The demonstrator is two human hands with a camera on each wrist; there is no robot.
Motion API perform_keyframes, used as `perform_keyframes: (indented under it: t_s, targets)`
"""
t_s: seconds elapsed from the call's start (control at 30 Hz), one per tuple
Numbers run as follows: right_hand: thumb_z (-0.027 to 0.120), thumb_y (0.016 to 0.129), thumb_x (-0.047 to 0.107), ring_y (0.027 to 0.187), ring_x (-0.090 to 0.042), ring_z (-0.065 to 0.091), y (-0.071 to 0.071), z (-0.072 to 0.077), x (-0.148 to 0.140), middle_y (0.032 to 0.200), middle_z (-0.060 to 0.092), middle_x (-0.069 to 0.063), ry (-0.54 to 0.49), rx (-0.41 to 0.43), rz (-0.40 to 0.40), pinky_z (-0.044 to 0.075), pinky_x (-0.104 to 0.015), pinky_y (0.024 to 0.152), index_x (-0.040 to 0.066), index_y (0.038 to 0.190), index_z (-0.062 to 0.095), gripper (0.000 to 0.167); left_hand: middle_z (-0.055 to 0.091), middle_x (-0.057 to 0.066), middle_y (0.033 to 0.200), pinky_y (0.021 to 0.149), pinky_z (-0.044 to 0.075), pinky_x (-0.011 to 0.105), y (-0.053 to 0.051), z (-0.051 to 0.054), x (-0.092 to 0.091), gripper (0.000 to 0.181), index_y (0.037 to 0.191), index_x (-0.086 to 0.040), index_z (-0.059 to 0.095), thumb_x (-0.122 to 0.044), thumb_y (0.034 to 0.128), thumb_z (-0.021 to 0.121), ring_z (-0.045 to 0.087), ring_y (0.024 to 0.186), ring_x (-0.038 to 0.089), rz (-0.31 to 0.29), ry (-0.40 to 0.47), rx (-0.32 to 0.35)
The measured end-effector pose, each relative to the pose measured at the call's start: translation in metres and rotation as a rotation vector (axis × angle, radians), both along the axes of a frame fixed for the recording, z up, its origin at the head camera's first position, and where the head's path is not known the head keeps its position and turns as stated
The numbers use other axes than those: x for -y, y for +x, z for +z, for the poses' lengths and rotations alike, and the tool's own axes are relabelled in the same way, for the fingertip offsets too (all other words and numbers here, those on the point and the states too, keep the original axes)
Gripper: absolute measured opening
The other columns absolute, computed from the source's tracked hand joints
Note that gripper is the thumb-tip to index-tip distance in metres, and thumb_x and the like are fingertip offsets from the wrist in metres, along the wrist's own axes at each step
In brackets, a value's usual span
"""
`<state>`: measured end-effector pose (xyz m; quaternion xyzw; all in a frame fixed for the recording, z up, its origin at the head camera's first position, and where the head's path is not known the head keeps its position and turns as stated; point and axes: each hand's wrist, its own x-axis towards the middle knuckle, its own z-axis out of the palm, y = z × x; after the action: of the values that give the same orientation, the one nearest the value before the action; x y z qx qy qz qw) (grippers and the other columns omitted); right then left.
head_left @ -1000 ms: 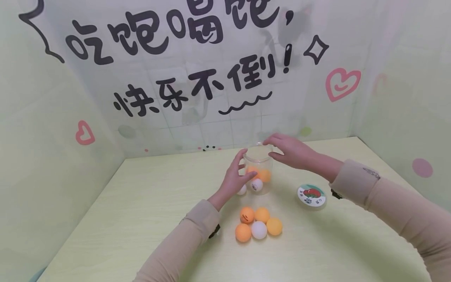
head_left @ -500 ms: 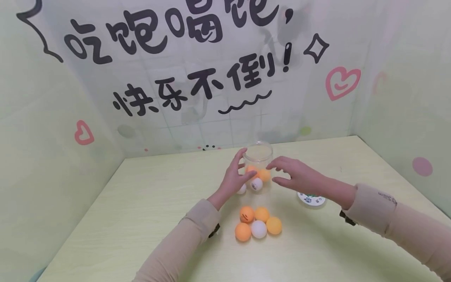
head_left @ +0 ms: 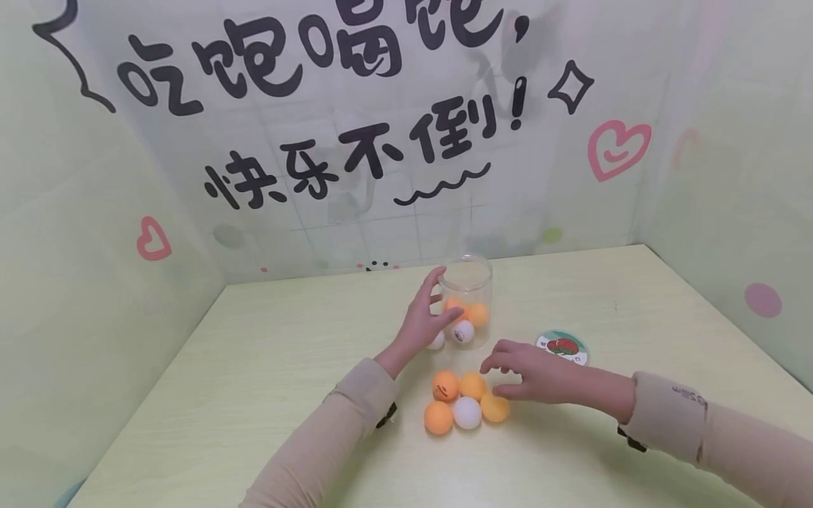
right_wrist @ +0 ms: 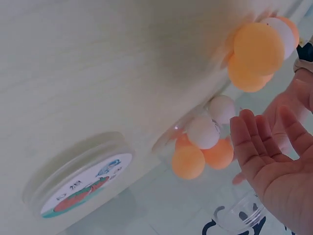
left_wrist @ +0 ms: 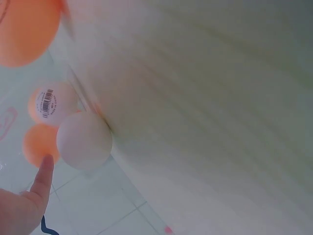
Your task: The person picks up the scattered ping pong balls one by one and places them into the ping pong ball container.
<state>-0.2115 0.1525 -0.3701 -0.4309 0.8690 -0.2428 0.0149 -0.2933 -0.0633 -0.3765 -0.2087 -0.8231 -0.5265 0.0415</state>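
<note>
A clear jar [head_left: 466, 282] stands upright with orange balls [head_left: 478, 315] and a white ball [head_left: 463, 331] in it. My left hand [head_left: 419, 324] is curled round the jar's left side. Another white ball [head_left: 435, 341] lies by the jar's lower left, also showing in the left wrist view [left_wrist: 84, 140]. In front of the jar sit several loose balls, orange [head_left: 438, 418] and white [head_left: 467, 413]. My right hand [head_left: 540, 374], fingers loosely bent and holding nothing, hovers at the right of this group, partly over the rightmost orange ball [head_left: 495, 408].
A round lid [head_left: 564, 344] with a red and green picture lies on the table [head_left: 254, 367], right of the jar and just behind my right hand. Printed sheets [head_left: 356, 233] stand behind the table and along both sides.
My right hand has moved from the jar's rim down and toward me, to the loose balls. My left hand has stayed at the jar.
</note>
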Motion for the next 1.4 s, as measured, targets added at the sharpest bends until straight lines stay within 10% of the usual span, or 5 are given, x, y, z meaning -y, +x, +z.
perform_keyframes:
  t_s: [1.4]
  targets:
    - [0.069,0.078,0.014,0.075,-0.005,0.048,0.003,-0.004,0.001,0.087,0.054,0.01,0.064,0.232,-0.018,0.044,-0.019,0.066,0.012,0.095,0.056,0.022,0.025,0.012,0.147,0.087,0.05,0.041,0.005,0.004,0.0,0.073,0.143,-0.026,0.023,-0.021,0.0851,0.065,0.043,0.122,0.035,0.01,-0.014,0.019]
